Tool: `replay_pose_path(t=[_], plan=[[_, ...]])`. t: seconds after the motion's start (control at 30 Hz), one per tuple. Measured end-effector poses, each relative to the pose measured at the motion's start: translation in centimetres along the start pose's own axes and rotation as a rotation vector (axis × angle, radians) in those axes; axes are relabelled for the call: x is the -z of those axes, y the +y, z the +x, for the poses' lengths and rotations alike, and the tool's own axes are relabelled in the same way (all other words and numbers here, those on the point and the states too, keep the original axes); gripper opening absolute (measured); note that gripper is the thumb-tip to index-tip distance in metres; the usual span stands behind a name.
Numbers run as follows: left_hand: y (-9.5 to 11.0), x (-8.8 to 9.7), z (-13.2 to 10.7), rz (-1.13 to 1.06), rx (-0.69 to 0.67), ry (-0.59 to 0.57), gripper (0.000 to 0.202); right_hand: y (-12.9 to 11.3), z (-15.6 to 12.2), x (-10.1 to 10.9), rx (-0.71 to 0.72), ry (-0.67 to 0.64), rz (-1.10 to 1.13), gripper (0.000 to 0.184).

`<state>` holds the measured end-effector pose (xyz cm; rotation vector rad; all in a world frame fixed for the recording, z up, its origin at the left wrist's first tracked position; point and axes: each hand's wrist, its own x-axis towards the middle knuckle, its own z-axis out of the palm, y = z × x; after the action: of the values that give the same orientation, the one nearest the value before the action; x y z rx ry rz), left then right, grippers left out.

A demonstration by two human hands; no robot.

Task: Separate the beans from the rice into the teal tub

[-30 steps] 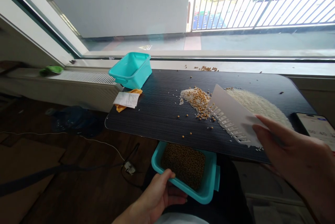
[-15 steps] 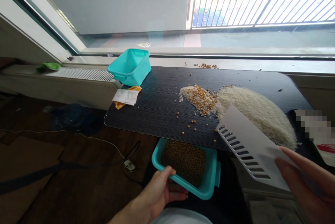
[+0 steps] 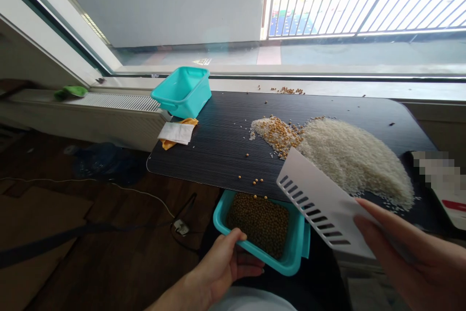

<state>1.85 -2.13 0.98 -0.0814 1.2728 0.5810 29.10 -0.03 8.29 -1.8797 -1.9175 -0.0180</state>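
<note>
My left hand [image 3: 227, 265] grips the near rim of a teal plastic bin [image 3: 296, 243], thumb over the edge and fingers under it. Round tan beans [image 3: 260, 221], like soybeans, fill much of the bin, which sits just below the table's front edge. Closed around a white slotted spatula [image 3: 320, 199], my right hand [image 3: 404, 253] keeps it tilted above the edge. Behind its blade spreads a big heap of white rice [image 3: 353, 155]. A smaller patch of mixed rice and beans [image 3: 278, 134] adjoins the heap on the left. Several loose beans [image 3: 257, 181] lie near the edge.
At the table's [image 3: 204, 155] far left corner stands a second teal bin [image 3: 184, 90]. A white folded cloth [image 3: 176, 132] lies over an orange one beside it. Spilled beans [image 3: 289, 90] dot the windowsill. A dark-edged object [image 3: 444, 185], partly blurred out, is at right.
My right hand has moved the spatula left along the table edge. Loose beans have shifted toward the edge above the bin. My left hand still holds the bin in nearly the same place.
</note>
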Motion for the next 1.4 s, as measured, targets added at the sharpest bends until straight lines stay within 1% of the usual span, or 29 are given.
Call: replay_pose_path(t=[0.03, 0.1, 0.2, 0.27, 0.33, 0.4, 0.5, 0.57, 0.63, 0.67, 0.73, 0.8, 0.9, 0.93, 1.03, 1.13, 1.3, 1.4], plan=[[0.1, 0.2, -0.1, -0.002, -0.008, 0.005, 0.009, -1.1, 1.1, 0.1, 0.034, 0.011, 0.056, 0.031], [0.4, 0.7, -0.2, -0.007, -0.032, 0.022, 0.009, -3.1, 3.1, 0.0, 0.137, -0.009, 0.154, 0.032], [0.8, 1.6, -0.5, -0.021, -0.068, 0.032, 0.011, -4.9, 5.2, -0.3, 0.253, -0.092, 0.267, 0.031], [1.1, 2.1, -0.7, -0.032, -0.085, 0.035, 0.012, -5.7, 6.4, -1.0, 0.293, -0.084, 0.284, 0.031], [1.3, 2.6, -0.8, -0.042, -0.094, 0.060, 0.012, -6.4, 7.7, -1.9, 0.302, -0.059, 0.250, 0.032], [1.4, 2.9, -0.8, -0.054, -0.100, 0.089, 0.011, -7.1, 8.8, -2.8, 0.313, -0.072, 0.211, 0.034], [1.4, 3.4, -0.6, -0.070, -0.099, 0.089, 0.012, -8.1, 9.0, -3.5, 0.359, -0.117, 0.227, 0.034], [1.2, 3.6, -0.5, -0.083, -0.103, 0.079, 0.013, -8.4, 8.1, -3.2, 0.388, -0.166, 0.296, 0.033], [1.0, 3.8, -0.4, -0.097, -0.110, 0.049, 0.013, -8.1, 7.1, -2.3, 0.403, -0.216, 0.371, 0.031], [0.9, 3.9, -0.4, -0.100, -0.112, 0.034, 0.013, -7.7, 6.7, -1.9, 0.403, -0.216, 0.389, 0.030], [0.7, 3.8, -0.3, -0.094, -0.106, 0.023, 0.014, -6.3, 6.8, -1.0, 0.356, -0.135, 0.348, 0.031], [0.6, 3.4, -0.2, -0.073, -0.094, 0.042, 0.013, -4.7, 7.8, -0.5, 0.227, -0.023, 0.186, 0.036], [0.6, 2.8, -0.2, -0.038, -0.077, 0.066, 0.012, -2.8, 10.2, -0.6, 0.010, 0.028, -0.081, 0.047], [0.6, 2.5, -0.2, -0.030, -0.075, 0.070, 0.012, -2.4, 11.0, -0.8, -0.013, 0.021, -0.104, 0.048], [0.5, 2.1, -0.1, -0.016, -0.068, 0.064, 0.012, -2.0, 12.8, -1.6, -0.027, -0.005, -0.097, 0.047], [0.4, 2.0, 0.0, -0.021, -0.081, 0.041, 0.012, -2.1, 13.5, -2.2, -0.027, -0.024, -0.067, 0.045], [0.4, 1.9, 0.1, -0.030, -0.085, 0.063, 0.012, -2.0, 13.2, -2.1, -0.010, -0.043, -0.004, 0.044], [0.5, 1.9, 0.1, -0.027, -0.092, 0.049, 0.012, -1.7, 12.8, -1.8, -0.008, -0.044, 0.021, 0.045]])
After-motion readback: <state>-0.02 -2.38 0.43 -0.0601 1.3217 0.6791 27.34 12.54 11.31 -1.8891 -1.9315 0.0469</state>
